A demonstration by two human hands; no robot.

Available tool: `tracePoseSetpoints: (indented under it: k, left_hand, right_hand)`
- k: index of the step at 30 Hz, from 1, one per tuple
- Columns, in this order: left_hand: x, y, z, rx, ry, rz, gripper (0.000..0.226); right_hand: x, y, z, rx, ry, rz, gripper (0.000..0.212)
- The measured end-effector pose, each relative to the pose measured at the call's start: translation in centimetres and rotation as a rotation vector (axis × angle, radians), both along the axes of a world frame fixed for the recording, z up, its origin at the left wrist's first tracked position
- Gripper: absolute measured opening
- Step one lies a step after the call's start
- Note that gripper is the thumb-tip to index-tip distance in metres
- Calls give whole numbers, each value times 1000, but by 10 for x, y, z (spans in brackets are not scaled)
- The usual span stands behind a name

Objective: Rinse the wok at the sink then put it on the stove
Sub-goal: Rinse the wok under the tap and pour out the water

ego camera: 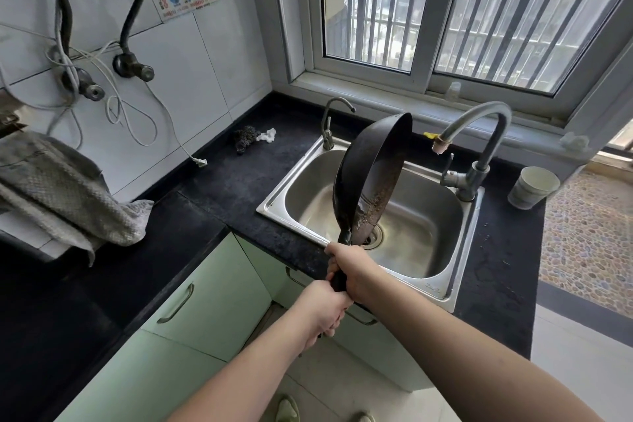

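Note:
A black wok (356,175) is tipped up on edge over the steel sink (421,250), its inside facing right and speckled with residue near the low side above the drain. Both hands grip its black handle: my right hand (352,267) higher up near the wok, my left hand (323,313) lower down at the handle's end. The large curved faucet (486,123) stands at the sink's right rear; no water runs from it. No stove is in view.
A small second tap (330,120) rises at the sink's back left. A steel scourer (246,138) and white scrap lie on the black counter (212,195). A paper cup (532,187) stands right of the faucet. A grey cloth (65,192) drapes at left. Green cabinets sit below.

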State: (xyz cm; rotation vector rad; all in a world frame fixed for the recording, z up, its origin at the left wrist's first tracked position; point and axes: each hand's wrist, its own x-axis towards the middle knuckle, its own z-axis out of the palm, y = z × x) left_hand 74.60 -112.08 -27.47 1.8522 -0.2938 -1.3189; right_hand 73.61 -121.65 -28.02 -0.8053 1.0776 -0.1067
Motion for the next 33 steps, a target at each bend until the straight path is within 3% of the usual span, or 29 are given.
tracePoseSetpoints:
  k: [13,23,30,33]
  left_hand:
    - [4,-6,0,-32,3,-33,31]
    - [13,-6,4,-89,-81,-39,29]
    - [16,-9,3,-92,-500,-111,28]
    - [16,-11,4,-125,-550,-98,24]
  right_hand:
    - [1,-9,3,-23,-3,46,24]
    - [7,-9,16,-45,-108,-49,25]
    - [7,-15,25,-17,-265,-37,17]
    - [7,-18,29,-50,-277,-11,19]
